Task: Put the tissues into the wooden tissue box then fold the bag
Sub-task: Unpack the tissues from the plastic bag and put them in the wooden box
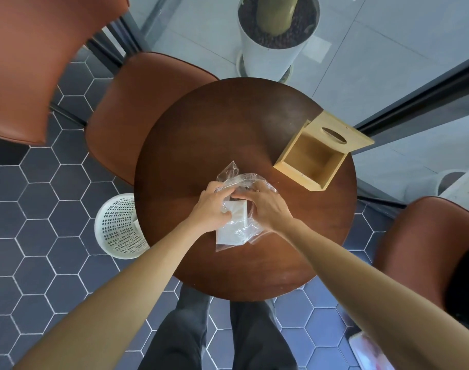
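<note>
A clear plastic bag (229, 172) lies in the middle of the round wooden table (201, 129), with a white stack of tissues (232, 231) inside it. My left hand (210, 206) grips the bag's left side near its mouth. My right hand (268, 205) holds the bag's right side, fingers curled over the plastic by the opening. The wooden tissue box (312, 160) stands open and hollow at the table's right edge, its lid (337, 133) with an oval slot tilted back behind it.
Brown chairs stand at the far left (137, 116), upper left (38, 62) and right (425, 249). A white perforated bin (118, 225) sits on the hexagon-tiled floor left of the table. A white plant pot (270, 54) stands beyond the table, by a glass wall.
</note>
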